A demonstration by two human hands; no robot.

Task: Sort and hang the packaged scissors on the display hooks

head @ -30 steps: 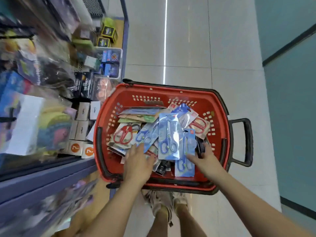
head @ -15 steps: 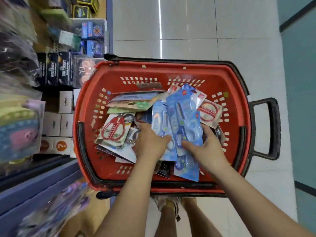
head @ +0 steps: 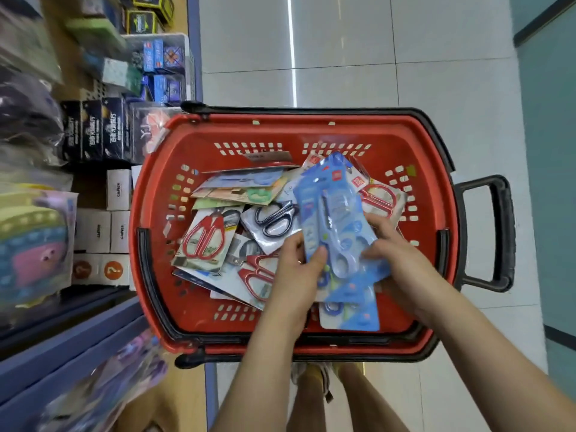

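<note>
A red shopping basket (head: 311, 126) stands on the floor, filled with several packaged scissors. Both hands hold a stack of blue scissor packs (head: 335, 213) over the basket's right half. My left hand (head: 296, 269) pinches the stack's lower left edge with thumb on top. My right hand (head: 396, 254) grips its right side. Loose in the basket lie a red-handled scissors pack (head: 204, 240), a black-handled scissors pack (head: 274, 219) and another red pack (head: 381, 198) at the right. No display hooks are clearly visible.
Store shelves (head: 93, 151) with boxed and bagged goods run along the left, blurred. The basket's black handle (head: 498, 232) sticks out to the right. Grey tiled floor (head: 343, 57) lies beyond, a teal wall (head: 548, 151) at the right. My legs show below the basket.
The blue packs were gathered from the pile into one stack and lifted to the right. Both hands closed on it. The black-handled pack beneath became visible.
</note>
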